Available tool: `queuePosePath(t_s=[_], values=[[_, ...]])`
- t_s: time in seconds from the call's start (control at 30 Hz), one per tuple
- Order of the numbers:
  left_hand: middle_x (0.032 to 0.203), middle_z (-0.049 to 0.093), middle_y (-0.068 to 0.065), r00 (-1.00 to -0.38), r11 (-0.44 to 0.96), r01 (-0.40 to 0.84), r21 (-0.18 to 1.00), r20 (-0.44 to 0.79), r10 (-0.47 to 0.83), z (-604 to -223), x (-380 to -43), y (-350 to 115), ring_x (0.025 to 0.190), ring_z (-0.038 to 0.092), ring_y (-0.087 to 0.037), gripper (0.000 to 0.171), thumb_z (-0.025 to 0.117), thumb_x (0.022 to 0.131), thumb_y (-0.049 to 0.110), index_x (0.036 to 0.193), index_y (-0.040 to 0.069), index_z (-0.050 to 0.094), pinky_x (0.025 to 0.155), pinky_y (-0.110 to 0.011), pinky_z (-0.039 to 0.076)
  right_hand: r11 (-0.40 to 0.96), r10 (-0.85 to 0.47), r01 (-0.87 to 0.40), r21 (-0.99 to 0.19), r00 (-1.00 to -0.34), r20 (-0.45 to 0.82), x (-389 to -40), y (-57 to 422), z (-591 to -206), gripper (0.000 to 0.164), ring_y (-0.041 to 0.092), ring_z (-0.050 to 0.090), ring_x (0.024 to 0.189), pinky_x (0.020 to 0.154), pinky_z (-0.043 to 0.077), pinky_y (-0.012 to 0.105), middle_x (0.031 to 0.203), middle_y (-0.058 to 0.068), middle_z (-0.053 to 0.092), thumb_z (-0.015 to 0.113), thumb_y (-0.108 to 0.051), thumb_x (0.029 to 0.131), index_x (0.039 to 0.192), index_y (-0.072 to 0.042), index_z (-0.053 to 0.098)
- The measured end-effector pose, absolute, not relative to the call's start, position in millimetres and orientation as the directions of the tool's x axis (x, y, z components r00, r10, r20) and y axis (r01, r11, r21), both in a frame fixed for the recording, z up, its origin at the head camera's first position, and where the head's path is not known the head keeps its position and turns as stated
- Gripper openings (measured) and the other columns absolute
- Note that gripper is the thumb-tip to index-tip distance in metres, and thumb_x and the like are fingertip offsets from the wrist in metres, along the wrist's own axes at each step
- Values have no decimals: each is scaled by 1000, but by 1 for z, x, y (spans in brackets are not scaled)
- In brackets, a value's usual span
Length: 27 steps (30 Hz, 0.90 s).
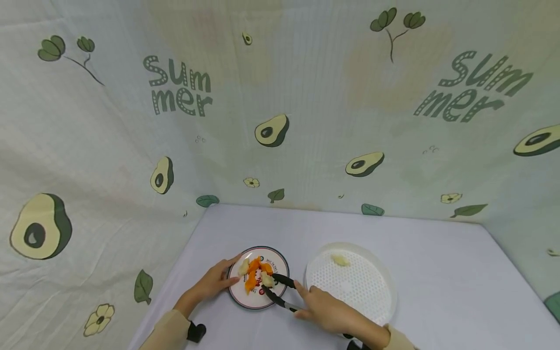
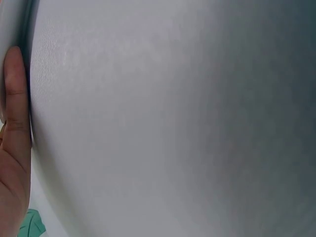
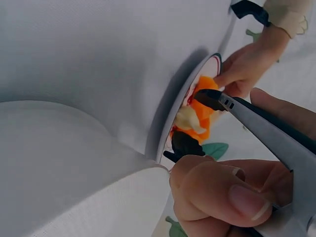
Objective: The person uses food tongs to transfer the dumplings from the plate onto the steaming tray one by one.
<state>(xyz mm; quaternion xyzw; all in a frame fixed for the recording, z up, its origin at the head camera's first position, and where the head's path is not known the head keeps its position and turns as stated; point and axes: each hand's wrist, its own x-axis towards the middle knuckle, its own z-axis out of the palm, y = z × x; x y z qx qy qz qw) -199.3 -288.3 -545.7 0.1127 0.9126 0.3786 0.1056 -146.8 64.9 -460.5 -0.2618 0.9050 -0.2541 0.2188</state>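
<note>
A round plate (image 1: pixel 275 257) with a dark rim and printed design carries several orange pieces (image 1: pixel 251 282) and pale, dumpling-like pieces (image 1: pixel 243 267). My left hand (image 1: pixel 214 278) holds the plate by its left edge, thumb and fingers at the rim. In the left wrist view, one finger (image 2: pixel 16 94) lies straight along that rim. My right hand (image 1: pixel 325 308) grips a pair of tongs (image 3: pixel 261 133) with metal arms and black tips. The black tips stand on either side of a pale piece (image 3: pixel 187 118) on the plate, close to the orange ones.
Right of the plate lies a round white tray (image 1: pixel 350 291) with a dotted surface and raised rim, one pale piece (image 1: pixel 340 260) near its far side. A white table (image 1: pixel 437 272) bears both. Behind it hangs a printed cloth (image 1: pixel 306 73).
</note>
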Motion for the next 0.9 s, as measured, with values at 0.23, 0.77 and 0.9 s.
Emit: queuePosePath(t_s=[0.23,0.77,0.9], values=[[89,44,-4,-951,687,141,713,-95,294,-547,-199,-289,70,44,-16,70,69,95,32,155,15,38,60,-27,36,751,-571,-380,-539,-784,-243,-148,54,-464,73,13,55,71,62,50,36,112,31,60,66,-37,95,150,2,39],[92,45,-4,-952,691,118,713,-116,283,-545,-197,-287,72,44,-17,70,69,95,31,155,15,37,60,-27,36,761,-587,-464,-454,-791,-174,-144,48,-467,64,11,51,61,55,46,30,101,25,63,68,-31,94,147,-2,47],[93,45,-4,-951,688,116,716,-119,284,-546,-198,-287,72,44,-17,70,69,95,32,155,15,37,60,-27,36,751,-597,-475,-459,-786,-163,-143,49,-468,64,11,51,63,56,47,30,99,24,64,68,-32,94,147,-3,48]])
